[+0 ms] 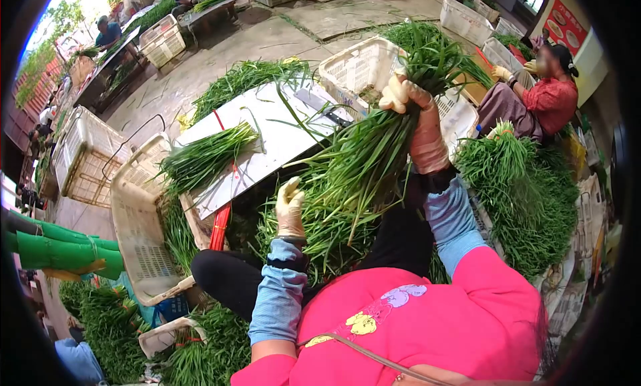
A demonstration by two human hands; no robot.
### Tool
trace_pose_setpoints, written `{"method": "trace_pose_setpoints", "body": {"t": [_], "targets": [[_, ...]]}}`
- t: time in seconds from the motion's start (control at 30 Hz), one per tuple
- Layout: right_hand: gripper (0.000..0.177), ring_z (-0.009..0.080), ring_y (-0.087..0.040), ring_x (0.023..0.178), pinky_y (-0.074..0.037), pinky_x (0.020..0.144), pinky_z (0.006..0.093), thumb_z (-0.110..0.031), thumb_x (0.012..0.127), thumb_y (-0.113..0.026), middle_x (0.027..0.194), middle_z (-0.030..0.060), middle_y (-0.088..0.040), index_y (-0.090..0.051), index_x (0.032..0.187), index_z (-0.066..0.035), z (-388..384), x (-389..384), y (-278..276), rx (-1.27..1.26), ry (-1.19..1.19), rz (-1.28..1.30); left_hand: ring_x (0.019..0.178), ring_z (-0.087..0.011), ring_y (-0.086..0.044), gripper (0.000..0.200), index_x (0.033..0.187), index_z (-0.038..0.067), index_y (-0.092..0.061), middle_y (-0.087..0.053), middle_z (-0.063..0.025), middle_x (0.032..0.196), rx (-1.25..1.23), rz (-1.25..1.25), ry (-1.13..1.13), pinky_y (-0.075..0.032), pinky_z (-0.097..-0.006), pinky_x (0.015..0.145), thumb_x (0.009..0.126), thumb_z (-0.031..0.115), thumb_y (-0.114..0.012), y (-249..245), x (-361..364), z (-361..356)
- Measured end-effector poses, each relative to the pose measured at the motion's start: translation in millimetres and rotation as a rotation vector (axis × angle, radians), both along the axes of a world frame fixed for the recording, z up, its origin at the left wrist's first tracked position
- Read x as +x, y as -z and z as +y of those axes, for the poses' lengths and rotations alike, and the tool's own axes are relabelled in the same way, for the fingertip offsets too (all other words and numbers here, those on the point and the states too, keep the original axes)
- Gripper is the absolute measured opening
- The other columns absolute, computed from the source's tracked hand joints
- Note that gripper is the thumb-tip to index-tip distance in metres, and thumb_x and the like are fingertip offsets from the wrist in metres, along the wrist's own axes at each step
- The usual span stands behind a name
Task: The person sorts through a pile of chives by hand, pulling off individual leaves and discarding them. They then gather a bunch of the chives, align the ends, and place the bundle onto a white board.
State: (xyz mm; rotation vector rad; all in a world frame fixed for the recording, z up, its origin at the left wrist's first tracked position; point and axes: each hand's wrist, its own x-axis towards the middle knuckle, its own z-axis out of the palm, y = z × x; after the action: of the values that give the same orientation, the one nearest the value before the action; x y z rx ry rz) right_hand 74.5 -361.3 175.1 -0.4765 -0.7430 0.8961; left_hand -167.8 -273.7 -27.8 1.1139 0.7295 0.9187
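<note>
My right hand (417, 112), in a pale glove, is closed round a big bunch of long green leafy stalks (374, 152). The bunch is raised, and its leaves hang down to the left. My left hand (290, 206), also gloved, is beside the hanging leaves with its fingers partly curled; what they hold, if anything, I cannot make out. A white board (280, 122) lies in front of me, bearing a smaller bundle of stalks (210, 155) and a knife (324, 105). Red ties (220, 227) hang at the board's near edge.
White crates stand at the left (143, 252) and beyond the board (344, 69). Piles of greens lie at the right (527, 192) and lower left (110, 332). A co-worker in red (554, 102) sits at the right. Green tubes (67, 252) reach in from the left.
</note>
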Motion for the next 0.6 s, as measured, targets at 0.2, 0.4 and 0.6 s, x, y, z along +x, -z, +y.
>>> {"method": "trace_pose_setpoints", "body": {"t": [0.2, 0.4, 0.6], "targets": [[0.03, 0.0138, -0.047, 0.062, -0.042, 0.073, 0.0285, -0.022, 0.084, -0.059, 0.065, 0.0029, -0.049, -0.052, 0.098, 0.004, 8.2, -14.2, 14.6, -0.098, -0.038, -0.075, 0.081, -0.0112, -0.054, 0.014, 0.095, 0.004, -0.059, -0.061, -0.0013, 0.085, 0.046, -0.017, 0.135, -0.043, -0.0256, 0.078, 0.089, 0.016, -0.055, -22.2, 32.8, 11.9], [0.02, 0.0119, -0.043, 0.062, -0.041, 0.073, 0.0279, -0.02, 0.084, -0.059, 0.063, -0.0003, -0.04, -0.05, 0.086, -0.003, -8.1, -2.5, -16.3, 0.017, -0.075, 0.001, 0.075, -0.0232, -0.06, 0.024, 0.084, 0.003, -0.064, -0.063, -0.0103, 0.077, 0.262, 0.409, 0.048, -0.045, -0.035, 0.071, 0.087, 0.025, -0.054, 55.7, -4.4, 44.0], [0.017, 0.0101, -0.046, 0.061, -0.043, 0.074, 0.0266, -0.016, 0.083, -0.058, 0.065, -0.0015, -0.044, -0.052, 0.092, -0.003, -11.6, 12.4, -19.8, 0.06, -0.052, 0.139, 0.109, -0.033, -0.053, 0.056, 0.119, 0.009, -0.056, -0.052, -0.0233, 0.12, 0.525, 1.341, 0.578, -0.042, -0.0363, 0.094, 0.069, 0.029, -0.072, 59.8, -51.2, 40.9]]}}
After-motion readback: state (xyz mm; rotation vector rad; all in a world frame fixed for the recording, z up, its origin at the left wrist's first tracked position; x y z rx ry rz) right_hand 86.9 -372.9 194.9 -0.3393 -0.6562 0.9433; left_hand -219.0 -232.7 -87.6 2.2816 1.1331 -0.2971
